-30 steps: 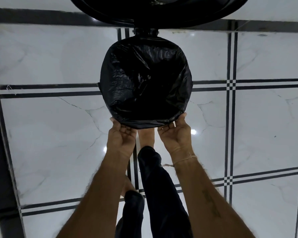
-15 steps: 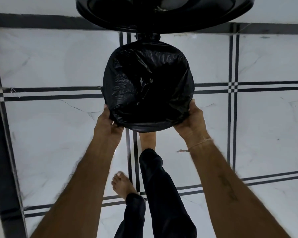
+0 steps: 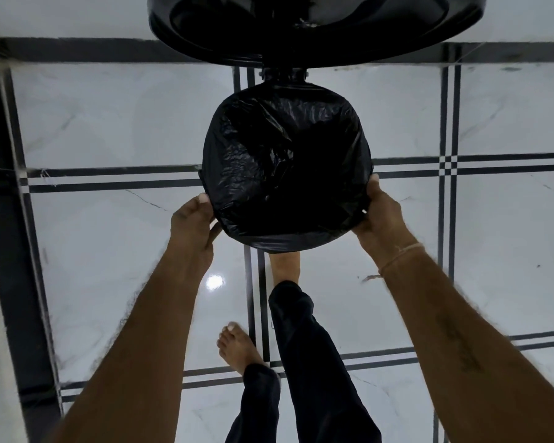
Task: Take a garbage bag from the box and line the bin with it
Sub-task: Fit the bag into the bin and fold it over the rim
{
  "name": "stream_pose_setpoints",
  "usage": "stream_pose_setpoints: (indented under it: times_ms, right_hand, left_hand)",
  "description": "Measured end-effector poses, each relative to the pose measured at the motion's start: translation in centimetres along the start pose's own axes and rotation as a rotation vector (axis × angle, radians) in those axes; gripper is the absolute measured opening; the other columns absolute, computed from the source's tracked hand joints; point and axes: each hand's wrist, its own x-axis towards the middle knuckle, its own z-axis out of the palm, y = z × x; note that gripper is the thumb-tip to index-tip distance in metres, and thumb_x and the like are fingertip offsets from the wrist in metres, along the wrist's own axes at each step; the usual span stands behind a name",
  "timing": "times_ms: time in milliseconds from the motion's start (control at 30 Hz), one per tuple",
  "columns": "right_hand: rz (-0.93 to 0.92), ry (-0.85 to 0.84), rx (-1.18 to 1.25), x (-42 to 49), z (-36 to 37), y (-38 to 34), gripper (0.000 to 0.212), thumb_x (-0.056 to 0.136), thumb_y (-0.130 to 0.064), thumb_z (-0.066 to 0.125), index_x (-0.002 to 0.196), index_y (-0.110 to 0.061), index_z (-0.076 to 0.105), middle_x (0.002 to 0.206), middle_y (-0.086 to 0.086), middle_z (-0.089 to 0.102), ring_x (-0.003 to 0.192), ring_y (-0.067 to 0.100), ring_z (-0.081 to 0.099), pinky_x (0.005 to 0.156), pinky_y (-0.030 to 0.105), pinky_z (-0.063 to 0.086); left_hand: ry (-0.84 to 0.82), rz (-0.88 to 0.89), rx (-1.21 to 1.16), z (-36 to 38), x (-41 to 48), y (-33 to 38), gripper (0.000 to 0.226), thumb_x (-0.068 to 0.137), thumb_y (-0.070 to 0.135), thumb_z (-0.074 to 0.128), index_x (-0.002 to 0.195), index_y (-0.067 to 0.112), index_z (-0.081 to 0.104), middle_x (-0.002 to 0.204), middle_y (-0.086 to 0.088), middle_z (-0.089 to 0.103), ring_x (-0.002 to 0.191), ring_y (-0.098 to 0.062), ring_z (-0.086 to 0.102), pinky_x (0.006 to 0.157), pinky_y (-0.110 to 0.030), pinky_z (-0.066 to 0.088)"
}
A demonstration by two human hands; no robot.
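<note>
1. The garbage bag (image 3: 285, 167) is already out of its box, which is not in view, and sits in the bin (image 3: 283, 75). Its crumpled black film fills the mouth, and its edge is turned down over the rim everywhere the view shows.
2. Your left grip (image 3: 192, 225) is clamped on the turned-down edge at the near-left of the rim, with the fingers curled round it. Your right grip (image 3: 381, 215) is clamped on the edge at the near-right, thumb up on the film and fingers underneath.
3. The bin lid (image 3: 314, 30) stands open at the far side. One bare foot (image 3: 283, 266) is tucked under the bin's near edge. It is probably on a pedal, though no pedal can be seen.
4. I judge the lining nearly finished: the bag is taken, opened, seated and cuffed.
5. What seems left is small. Draw the cuff down evenly at both sides and check the far edge by the hinge, which shows only partly. Then release both grips and let the lid down.
6. The bag's middle is too dark to tell whether it reaches the bottom, so you may need to press it in.
</note>
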Motion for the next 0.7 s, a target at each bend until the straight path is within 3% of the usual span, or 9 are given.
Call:
stream_pose_setpoints:
  times_ms: [67,133,233,300,367,433,567,633,700]
  right_hand:
    - [-0.113,0.073,-0.139,0.0,0.1,-0.3,0.020,0.109,-0.028,0.050,0.105,-0.014,0.063,0.101,-0.001,0.068,0.098,0.022,0.065,0.081,0.036,0.056]
    - [-0.268,0.156,-0.191,0.4,0.4,-1.0,0.005,0.104,-0.016,0.053,0.106,-0.015,0.056,0.101,0.005,0.061,0.091,0.020,0.057,0.077,0.036,0.051]
    - [-0.403,0.150,-0.274,0.8,1.9,-2.4,0.021,0.105,-0.027,0.054,0.091,-0.013,0.059,0.084,-0.001,0.055,0.084,0.016,0.052,0.080,0.034,0.049]
    - [-0.369,0.124,-0.322,1.4,3.0,-3.2,0.038,0.107,-0.041,0.047,0.084,-0.012,0.057,0.081,-0.003,0.052,0.086,0.018,0.051,0.085,0.037,0.050]
    - [-0.332,0.112,-0.382,2.2,4.0,-3.7,0.046,0.109,-0.046,0.039,0.086,-0.011,0.058,0.086,-0.001,0.055,0.090,0.019,0.053,0.092,0.040,0.051]
    - [-0.295,0.074,-0.386,2.8,4.7,-4.4,0.049,0.108,-0.046,0.039,0.080,-0.012,0.058,0.083,0.000,0.057,0.087,0.020,0.055,0.087,0.040,0.051]
    - [-0.166,-0.069,-0.326,3.7,4.3,-5.7,0.048,0.108,-0.042,0.045,0.098,0.000,0.069,0.102,0.020,0.069,0.098,0.031,0.067,0.096,0.043,0.056]
    - [-0.173,-0.076,-0.365,4.1,4.0,-6.2,0.038,0.109,-0.034,0.047,0.089,-0.006,0.064,0.089,0.016,0.062,0.082,0.025,0.062,0.079,0.037,0.054]
    - [-0.186,-0.121,-0.361,4.3,4.4,-7.2,0.036,0.109,-0.029,0.046,0.081,-0.010,0.058,0.078,0.010,0.055,0.071,0.020,0.056,0.069,0.032,0.048]
  left_hand:
    - [0.101,0.099,0.065,0.3,0.4,0.4,0.008,0.106,0.016,0.057,0.107,0.016,0.065,0.100,0.003,0.069,0.099,-0.016,0.061,0.081,-0.029,0.049]
    - [0.166,0.202,0.095,0.9,1.0,1.1,0.015,0.108,0.014,0.050,0.117,0.018,0.062,0.109,0.001,0.065,0.101,-0.015,0.056,0.087,-0.035,0.050]
    - [0.063,0.267,0.094,2.3,1.8,2.7,0.024,0.111,0.029,0.043,0.110,0.019,0.065,0.108,0.004,0.066,0.097,-0.008,0.061,0.088,-0.029,0.056]
    - [0.008,0.242,0.079,3.2,2.7,3.6,0.028,0.110,0.038,0.044,0.096,0.020,0.061,0.098,0.004,0.065,0.087,-0.008,0.062,0.075,-0.021,0.057]
    - [-0.034,0.167,0.036,3.5,3.8,4.0,0.030,0.110,0.040,0.044,0.105,0.016,0.061,0.109,-0.006,0.068,0.099,-0.016,0.067,0.085,-0.028,0.060]
    - [-0.067,0.055,-0.033,3.2,4.7,4.4,0.033,0.109,0.040,0.046,0.114,0.014,0.065,0.123,-0.008,0.073,0.113,-0.022,0.071,0.092,-0.036,0.060]
    - [-0.117,-0.052,0.049,1.5,5.8,5.1,0.030,0.108,0.034,0.049,0.098,0.021,0.073,0.098,0.006,0.078,0.095,-0.014,0.071,0.079,-0.031,0.054]
    - [-0.113,0.014,0.165,1.4,6.3,5.8,0.034,0.107,0.021,0.044,0.086,0.025,0.070,0.079,0.012,0.074,0.083,-0.013,0.061,0.071,-0.029,0.047]
    - [-0.115,0.054,0.214,2.1,6.5,7.3,0.032,0.106,0.028,0.048,0.089,0.025,0.074,0.083,0.014,0.075,0.085,-0.014,0.063,0.071,-0.029,0.048]
